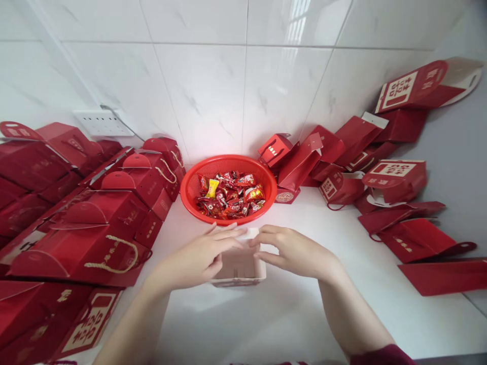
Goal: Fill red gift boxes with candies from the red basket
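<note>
Box (238, 268), open-topped and rectangular, with pale, matte inner walls, on a smooth white table (289, 319) between the two hands. Left hand (210, 250): fingers extended and loosely spread over the box's left side, holding nothing visible. Right hand (289, 251): fingers bent at the right rim, thumb slightly apart; whether they grip cannot be told. Beyond: a round-rimmed, perforated red plastic basket (228, 221) of crinkled, glossy sweets (228, 195). At either side: red cartons (114, 208), some with rounded flaps and cord handles.
</note>
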Demonstrator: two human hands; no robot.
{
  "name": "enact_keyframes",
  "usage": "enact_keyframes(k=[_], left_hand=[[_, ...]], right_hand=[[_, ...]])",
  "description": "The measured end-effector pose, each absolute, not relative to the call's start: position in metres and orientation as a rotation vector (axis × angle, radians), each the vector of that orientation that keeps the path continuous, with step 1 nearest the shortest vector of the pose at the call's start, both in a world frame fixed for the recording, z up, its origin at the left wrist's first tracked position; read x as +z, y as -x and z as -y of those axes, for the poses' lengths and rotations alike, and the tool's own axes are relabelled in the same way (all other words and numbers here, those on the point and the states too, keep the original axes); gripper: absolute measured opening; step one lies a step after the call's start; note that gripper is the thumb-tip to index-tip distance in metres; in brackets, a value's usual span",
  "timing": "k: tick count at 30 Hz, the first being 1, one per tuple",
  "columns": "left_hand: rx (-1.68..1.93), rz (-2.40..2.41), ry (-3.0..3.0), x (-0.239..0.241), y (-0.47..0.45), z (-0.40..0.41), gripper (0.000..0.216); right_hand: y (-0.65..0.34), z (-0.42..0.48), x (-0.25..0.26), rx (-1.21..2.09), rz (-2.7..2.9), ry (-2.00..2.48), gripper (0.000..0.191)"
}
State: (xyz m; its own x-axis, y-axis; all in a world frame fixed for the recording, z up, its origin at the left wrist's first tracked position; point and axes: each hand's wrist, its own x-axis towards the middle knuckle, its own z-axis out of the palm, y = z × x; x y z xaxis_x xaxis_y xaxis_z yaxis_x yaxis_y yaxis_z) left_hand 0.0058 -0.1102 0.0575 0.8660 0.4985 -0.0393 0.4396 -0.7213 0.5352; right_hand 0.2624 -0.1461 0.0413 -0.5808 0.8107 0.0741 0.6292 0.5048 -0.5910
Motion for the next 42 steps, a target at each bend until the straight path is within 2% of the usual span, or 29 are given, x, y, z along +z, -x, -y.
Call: enact_keyframes(k=[4, 8, 13, 16, 20, 23, 28, 33, 39, 42], left_hand=[[0.125, -0.741, -2.415, 0.051, -0.007, 0.105, 0.058], [0.125, -0.735, -2.384, 0.05, -0.008, 0.101, 0.066], [0.1, -0.737, -2.376, 0.051, -0.011, 0.107, 0.081], [0.084, -0.706, -2.411, 0.05, -0.012, 0.111, 0.081], [0.085, -0.695, -2.452, 0.049, -0.01, 0.112, 0.072], [0.093, -0.694, -2.452, 0.048, -0.008, 0.112, 0.067], [0.104, -0.662, -2.443, 0.046, -0.009, 0.109, 0.064], [0.078, -0.647, -2.425, 0.041, -0.009, 0.107, 0.065], [0.096, -0.788, -2.29, 0.047, -0.008, 0.102, 0.048], [0.182, -0.923, -2.287, 0.057, -0.002, 0.099, 0.047]], right_hand=[[-0.277, 0.132, 0.045, 0.823, 2.241, 1.131, 0.021], [-0.294, 0.09, 0.052, 0.703, 2.082, 1.276, 0.019], [-0.265, 0.026, 0.048, 0.706, 2.575, 1.393, 0.026], [-0.231, -0.004, 0.029, 0.885, 2.776, 1.264, 0.016], [-0.205, -0.042, 0.005, 0.879, 2.811, 1.27, 0.041], [-0.201, -0.068, -0.006, 0.762, 2.723, 1.374, 0.048], [-0.197, -0.085, -0.024, 0.773, 2.69, 1.436, 0.027], [-0.197, -0.084, -0.038, 0.823, 2.674, 1.46, 0.027], [-0.198, -0.084, -0.038, 0.778, 2.716, 1.493, 0.025], [-0.197, -0.083, -0.035, 0.701, 2.751, 1.499, 0.024]])
